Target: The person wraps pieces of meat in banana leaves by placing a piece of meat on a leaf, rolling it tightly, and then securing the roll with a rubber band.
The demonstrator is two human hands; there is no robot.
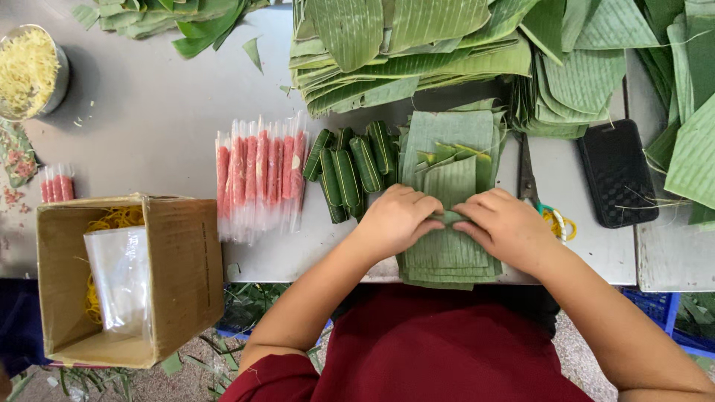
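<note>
Both hands, left hand [395, 219] and right hand [503, 223], pinch a half-rolled leaf bundle [449, 217] closed. Several wrapped rolls [350, 171] lie finished at left. Many pink sticks [261, 175] remain unwrapped.

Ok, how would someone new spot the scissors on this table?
Start at the black phone on the grey table, right side. Just left of it, beside the leaf stack above the right hand, lie the scissors. They are the only metal thing there, with a teal handle by yellow rubber bands.

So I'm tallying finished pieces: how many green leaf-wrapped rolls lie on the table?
About 6 leaf-wrapped rolls, clustered between the pink sticks in clear wrappers and the leaf stack, just beyond the left hand; overlapping ones may hide more.
</note>
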